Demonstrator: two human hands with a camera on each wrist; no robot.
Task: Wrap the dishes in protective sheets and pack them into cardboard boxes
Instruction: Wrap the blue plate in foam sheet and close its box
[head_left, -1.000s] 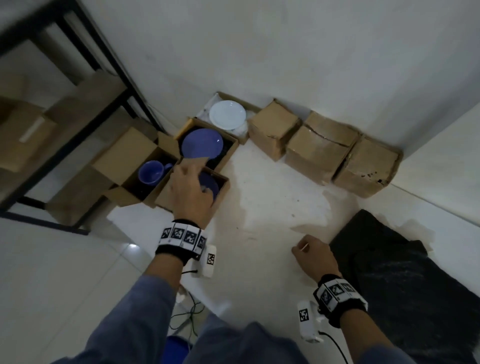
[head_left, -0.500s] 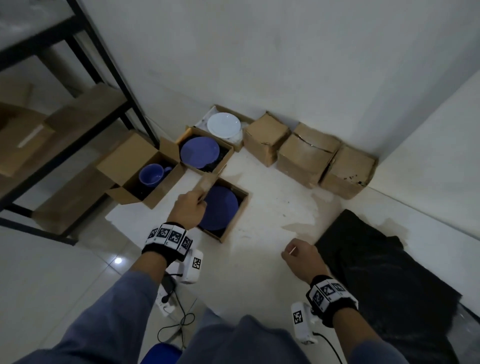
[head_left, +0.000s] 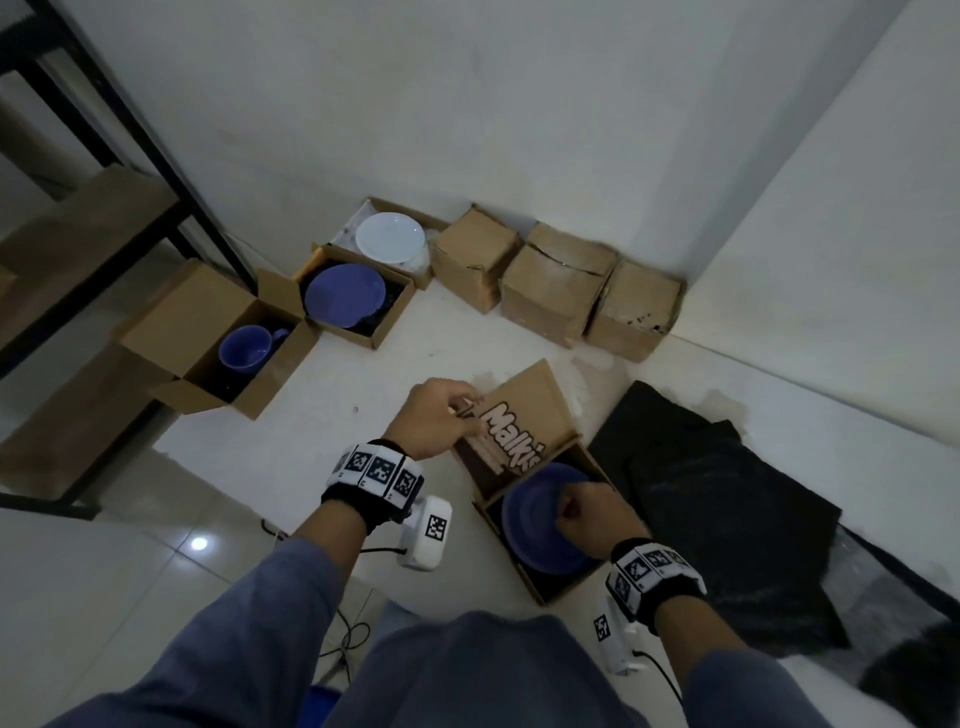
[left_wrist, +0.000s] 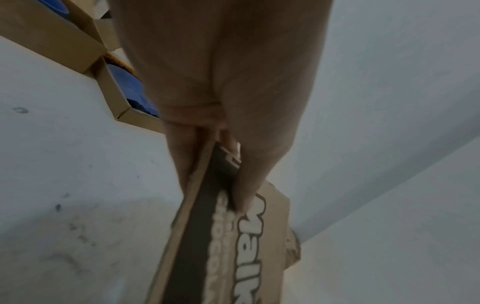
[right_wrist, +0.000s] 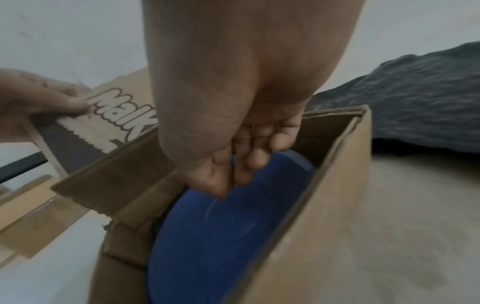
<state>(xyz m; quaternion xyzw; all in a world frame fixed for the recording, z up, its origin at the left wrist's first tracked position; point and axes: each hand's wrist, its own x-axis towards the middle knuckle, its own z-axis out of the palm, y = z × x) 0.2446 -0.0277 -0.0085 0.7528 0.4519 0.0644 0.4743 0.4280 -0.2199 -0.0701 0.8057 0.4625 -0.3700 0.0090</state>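
An open cardboard box (head_left: 511, 560) stands on the floor in front of me with a blue plate (head_left: 535, 525) lying inside. My left hand (head_left: 470, 410) pinches the box's raised printed flap (head_left: 535, 410) between thumb and fingers; the left wrist view shows this grip (left_wrist: 218, 170) on the flap (left_wrist: 249, 257). My right hand (head_left: 582, 512) is curled into a fist just over the plate. In the right wrist view the right hand (right_wrist: 241, 164) has its fingers folded into the palm above the plate (right_wrist: 221, 246), inside the box wall (right_wrist: 311, 226).
A pile of black sheets (head_left: 727, 504) lies right of the box. Farther back are open boxes with a blue mug (head_left: 249, 348), a blue plate (head_left: 345, 293) and a white plate (head_left: 390, 239), then three closed boxes (head_left: 561, 280) along the wall. A black rack (head_left: 130, 130) stands left.
My left hand has dragged the box with the blue plate away from the other boxes, toward me and to the right. The right hand has left the floor and now hovers over the plate.
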